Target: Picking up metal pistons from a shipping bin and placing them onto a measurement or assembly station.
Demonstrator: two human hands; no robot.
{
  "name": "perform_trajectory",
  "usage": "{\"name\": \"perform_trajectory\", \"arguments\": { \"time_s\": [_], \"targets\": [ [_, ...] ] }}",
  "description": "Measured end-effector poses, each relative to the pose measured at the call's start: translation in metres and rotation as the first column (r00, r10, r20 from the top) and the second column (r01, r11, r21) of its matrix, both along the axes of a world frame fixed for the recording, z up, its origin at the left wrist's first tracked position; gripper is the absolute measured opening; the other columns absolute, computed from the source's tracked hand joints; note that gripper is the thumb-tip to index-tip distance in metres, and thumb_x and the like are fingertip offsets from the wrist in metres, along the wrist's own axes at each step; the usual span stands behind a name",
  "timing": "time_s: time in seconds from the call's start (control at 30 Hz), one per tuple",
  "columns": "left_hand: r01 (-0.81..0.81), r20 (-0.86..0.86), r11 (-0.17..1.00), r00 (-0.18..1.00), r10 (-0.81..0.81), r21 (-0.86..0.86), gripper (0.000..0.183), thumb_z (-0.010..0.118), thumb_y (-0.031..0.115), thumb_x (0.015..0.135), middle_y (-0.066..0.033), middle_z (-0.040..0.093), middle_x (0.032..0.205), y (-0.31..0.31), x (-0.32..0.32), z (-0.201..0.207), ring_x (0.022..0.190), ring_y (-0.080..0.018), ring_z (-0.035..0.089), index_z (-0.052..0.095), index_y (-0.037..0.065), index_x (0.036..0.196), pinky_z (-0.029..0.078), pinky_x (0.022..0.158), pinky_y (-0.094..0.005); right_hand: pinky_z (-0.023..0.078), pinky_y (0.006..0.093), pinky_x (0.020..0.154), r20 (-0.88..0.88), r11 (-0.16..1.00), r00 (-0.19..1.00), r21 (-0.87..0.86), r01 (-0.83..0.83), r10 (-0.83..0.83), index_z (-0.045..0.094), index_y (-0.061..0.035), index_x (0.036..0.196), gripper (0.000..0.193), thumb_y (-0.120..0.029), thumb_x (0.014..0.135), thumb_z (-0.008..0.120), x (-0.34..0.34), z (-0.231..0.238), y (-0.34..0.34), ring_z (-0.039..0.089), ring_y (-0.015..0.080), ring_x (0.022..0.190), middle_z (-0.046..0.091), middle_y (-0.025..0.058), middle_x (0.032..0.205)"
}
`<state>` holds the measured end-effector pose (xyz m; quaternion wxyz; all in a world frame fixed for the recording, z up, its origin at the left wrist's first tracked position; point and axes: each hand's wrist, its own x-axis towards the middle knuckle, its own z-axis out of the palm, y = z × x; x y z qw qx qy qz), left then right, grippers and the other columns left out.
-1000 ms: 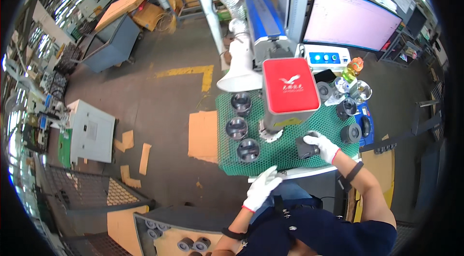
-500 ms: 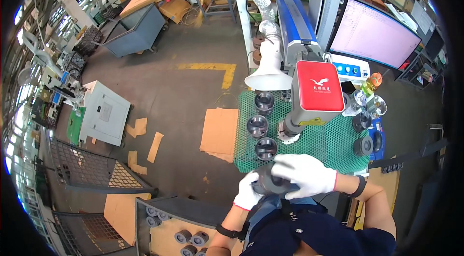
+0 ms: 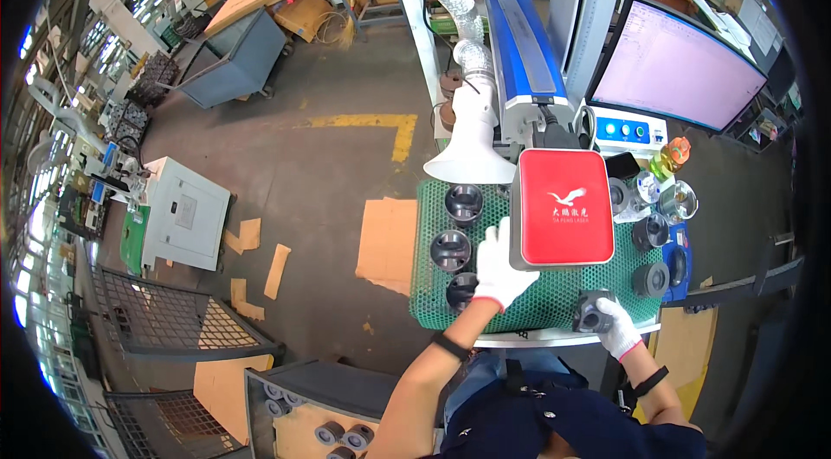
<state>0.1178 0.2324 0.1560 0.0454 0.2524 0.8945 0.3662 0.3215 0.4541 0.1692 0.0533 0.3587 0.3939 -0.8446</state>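
Note:
My right hand (image 3: 618,329), in a white glove, grips a dark grey piston (image 3: 592,313) above the front right of the green mat (image 3: 554,307). The round pin hole in the piston's side shows. My left hand (image 3: 500,270), gloved too, reaches over the mat with its fingers stretched out, close to the left side of a red-topped machine head (image 3: 567,208). That head hides whatever lies beneath it. In a column left of my left hand stand three dark pistons, the far one (image 3: 464,204), the middle one (image 3: 451,250) and the near one (image 3: 462,292), partly covered by the hand.
A white funnel-shaped hood (image 3: 472,143) hangs at the machine's left. Along the mat's right side are more pistons (image 3: 650,280), glass jars (image 3: 678,201) and a blue case (image 3: 678,264). Behind them stands a monitor (image 3: 679,65). A bin (image 3: 320,381) with several pistons is at lower left.
Both hands were together on the piston near my body. The left has let go and moved forward beside the machine head. The right has carried the piston to the right.

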Motion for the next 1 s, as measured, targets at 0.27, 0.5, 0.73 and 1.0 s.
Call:
{"name": "perform_trajectory", "arguments": {
  "time_s": [0.27,0.5,0.73,1.0],
  "targets": [
    [-0.097,0.292,0.992,0.949,0.116,-0.080,0.088,0.084,0.043,0.074,-0.0209,0.056,0.124,0.006,-0.033,-0.001,0.098,-0.0430,0.068,0.043,0.015,0.147,0.056,0.086,-0.0525,0.055,0.0445,0.098,-0.004,0.964,0.987,0.213,-0.159,0.163,0.042,-0.0060,0.146,0.083,-0.023,0.078,0.085,-0.034,-0.023,0.021,0.061,0.0244,0.121,0.058,0.0121,0.133],
    [-0.447,0.446,0.626,0.879,0.171,0.640,0.103,0.095,0.027,0.065,-0.0195,0.054,0.140,-0.106,0.025,0.053,0.127,-0.0312,0.056,0.044,-0.001,0.150,0.046,0.109,-0.0432,0.044,0.0460,0.114,0.419,-0.134,0.623,0.882,-0.451,0.660,0.047,-0.0097,0.149,0.072,-0.045,0.092,0.073,-0.154,-0.021,-0.048,0.054,0.0279,0.135,0.055,0.0104,0.149],
    [-0.816,0.791,0.288,0.567,0.232,0.501,0.082,0.078,0.005,0.074,-0.0154,0.060,0.133,-0.229,0.139,0.019,0.119,-0.0288,0.064,0.046,0.004,0.150,0.052,0.104,-0.0398,0.036,0.0464,0.120,0.368,0.081,0.499,0.737,-0.671,0.784,0.036,-0.0091,0.155,0.088,-0.038,0.084,0.079,-0.195,-0.029,-0.073,0.044,0.0358,0.141,0.045,0.0217,0.153],
    [-0.968,0.943,0.065,0.252,0.218,0.244,0.072,0.076,0.001,0.077,-0.0165,0.067,0.119,-0.265,0.224,-0.038,0.098,-0.0287,0.073,0.049,0.005,0.144,0.062,0.083,-0.0401,0.038,0.0519,0.116,0.355,-0.220,0.675,0.934,-0.280,0.647,0.035,-0.0108,0.153,0.108,-0.034,0.064,0.091,-0.203,-0.053,-0.086,0.044,0.0422,0.131,0.043,0.0233,0.136]
  ]
}}
